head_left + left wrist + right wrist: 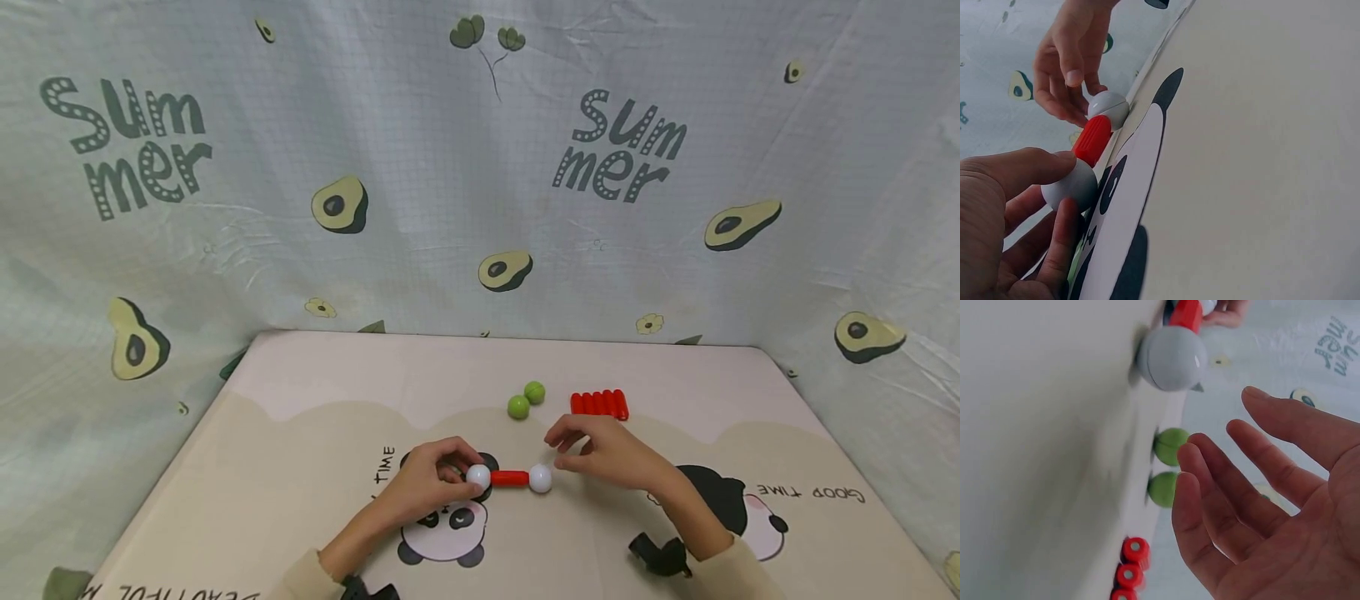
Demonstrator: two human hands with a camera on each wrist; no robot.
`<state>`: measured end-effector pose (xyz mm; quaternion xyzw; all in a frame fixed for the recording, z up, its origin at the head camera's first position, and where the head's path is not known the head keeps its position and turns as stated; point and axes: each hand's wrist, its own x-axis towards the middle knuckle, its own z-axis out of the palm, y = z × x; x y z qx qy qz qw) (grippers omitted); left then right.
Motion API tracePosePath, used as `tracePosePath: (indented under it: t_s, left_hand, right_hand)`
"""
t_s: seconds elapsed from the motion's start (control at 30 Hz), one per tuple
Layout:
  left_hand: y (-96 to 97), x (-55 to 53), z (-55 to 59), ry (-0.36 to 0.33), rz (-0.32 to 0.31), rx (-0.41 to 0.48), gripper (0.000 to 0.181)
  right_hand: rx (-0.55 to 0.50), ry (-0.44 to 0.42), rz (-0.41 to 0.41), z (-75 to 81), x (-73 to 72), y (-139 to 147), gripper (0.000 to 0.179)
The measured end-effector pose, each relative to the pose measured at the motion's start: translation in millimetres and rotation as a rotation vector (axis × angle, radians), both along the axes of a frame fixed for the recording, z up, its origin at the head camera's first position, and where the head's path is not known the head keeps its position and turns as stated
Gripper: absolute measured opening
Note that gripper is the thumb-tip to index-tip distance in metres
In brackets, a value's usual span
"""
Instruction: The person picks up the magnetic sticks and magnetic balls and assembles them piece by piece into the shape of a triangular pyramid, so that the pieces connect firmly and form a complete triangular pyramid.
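A red ridged rod [510, 478] lies across the table with a white ball at each end. My left hand [437, 481] pinches the left white ball [1071, 185] between thumb and fingers. In the left wrist view the rod runs from this ball to the right white ball [1109, 110]. Just right of that ball, my right hand [606, 452] hovers with loosely bent fingers, nothing between them. The right wrist view shows its fingers [1235, 506] spread apart, clear of the ball.
Behind the rod sit two green balls [518, 407]. To their right, several red rods [599, 404] lie side by side. The table [315, 367] has a printed cover with a panda [442, 531]. A patterned cloth [420, 167] hangs behind it.
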<state>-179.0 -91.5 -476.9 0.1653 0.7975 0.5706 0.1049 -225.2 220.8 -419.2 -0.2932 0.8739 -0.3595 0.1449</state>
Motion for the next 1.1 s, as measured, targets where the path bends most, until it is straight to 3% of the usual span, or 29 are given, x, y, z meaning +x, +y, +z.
tracePosePath:
  t_s: [0.4,0.7,1.1]
  left_hand:
    - [0.1,-0.3,-0.4,0.017,-0.002,0.018,0.030]
    - [0.9,1.0,-0.8,0.007,-0.009,0.040,0.031]
    - [0.8,1.6,1.2,0.002,-0.009,0.039,0.032]
  right_hand:
    - [0.037,0.108,-0.104,16.7,-20.1,24,0.026]
    - [0.081,0.135,-0.246,22.7,-40.9,43,0.029]
    - [0.112,0.120,-0.291,13.1,-59.7,60,0.034]
